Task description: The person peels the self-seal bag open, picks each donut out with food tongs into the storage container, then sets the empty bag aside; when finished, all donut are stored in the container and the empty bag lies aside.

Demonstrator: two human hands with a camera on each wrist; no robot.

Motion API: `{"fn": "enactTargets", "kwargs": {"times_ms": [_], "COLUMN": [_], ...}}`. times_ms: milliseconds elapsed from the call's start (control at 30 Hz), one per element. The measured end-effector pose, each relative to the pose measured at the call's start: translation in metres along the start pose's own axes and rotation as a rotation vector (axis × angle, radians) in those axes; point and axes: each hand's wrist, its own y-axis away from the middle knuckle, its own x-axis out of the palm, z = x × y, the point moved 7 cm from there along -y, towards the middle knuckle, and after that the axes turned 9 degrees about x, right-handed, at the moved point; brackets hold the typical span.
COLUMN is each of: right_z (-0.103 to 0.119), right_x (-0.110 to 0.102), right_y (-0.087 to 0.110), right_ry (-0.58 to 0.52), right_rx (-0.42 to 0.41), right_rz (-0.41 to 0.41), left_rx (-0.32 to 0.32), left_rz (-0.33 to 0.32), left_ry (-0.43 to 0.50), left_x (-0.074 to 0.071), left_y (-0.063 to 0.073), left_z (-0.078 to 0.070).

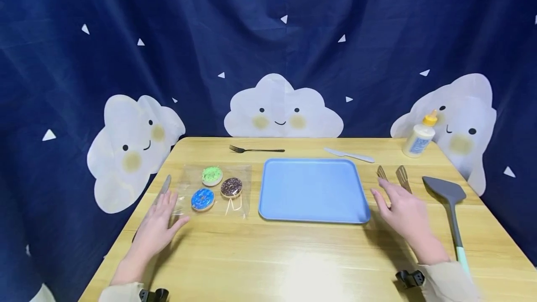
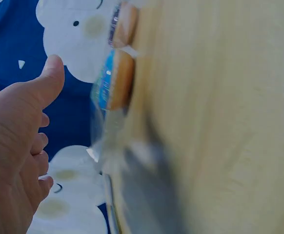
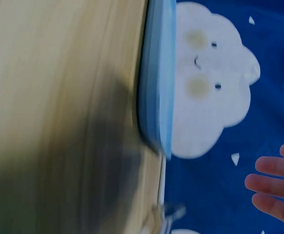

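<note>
My left hand (image 1: pixel 155 225) hovers over the left side of the table, fingers loosely extended and holding nothing. A knife (image 1: pixel 166 184) lies partly hidden beneath it. Just to its right is a clear plastic bag (image 1: pixel 245 185) with a green doughnut (image 1: pixel 212 175), a chocolate doughnut (image 1: pixel 231 188) and a blue doughnut (image 1: pixel 203 199). Above the table right of the blue tray (image 1: pixel 314 190), my right hand (image 1: pixel 406 211) has its fingers spread with nothing in them. Behind it show two slotted metal heads (image 1: pixel 403 178), their handles hidden by the hand.
A black fork (image 1: pixel 258 150) and a light-coloured knife (image 1: pixel 349 155) lie along the back of the table (image 1: pixel 235 250). A glue bottle (image 1: pixel 420 135) stands at the back right corner. Along the right side lies a grey turner (image 1: pixel 452 209) with a mint handle end.
</note>
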Motion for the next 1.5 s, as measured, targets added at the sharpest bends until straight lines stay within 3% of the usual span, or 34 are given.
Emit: {"fn": "enactTargets", "kwargs": {"times_ms": [167,333,500,833,1167,1500], "right_z": [0.02,0.055,0.091,0.155,0.211,0.24], "right_x": [0.021,0.043,0.067,0.108,0.152,0.187], "right_y": [0.0,-0.001,0.003,0.007,0.021,0.028], "right_ry": [-0.11,-0.241,-0.364,-0.555,-0.64,-0.505], "right_rx": [0.009,-0.046,-0.065,0.051,0.171,0.283], "right_rz": [0.039,0.066,0.137,0.363,0.61,0.806], "left_rx": [-0.042,-0.077,-0.104,-0.047,-0.05,-0.092], "left_rz": [0.044,0.06,0.119,0.118,0.146,0.158], "left_ry": [0.06,0.096,0.109,-0.002,-0.011,0.075], "left_x": [0.012,0.019,0.029,0.034,0.039,0.046], "left_y": [0.007,0.012,0.015,-0.004,-0.008,-0.004], "left_z": [0.009,0.014,0.017,0.02,0.019,0.021]}}
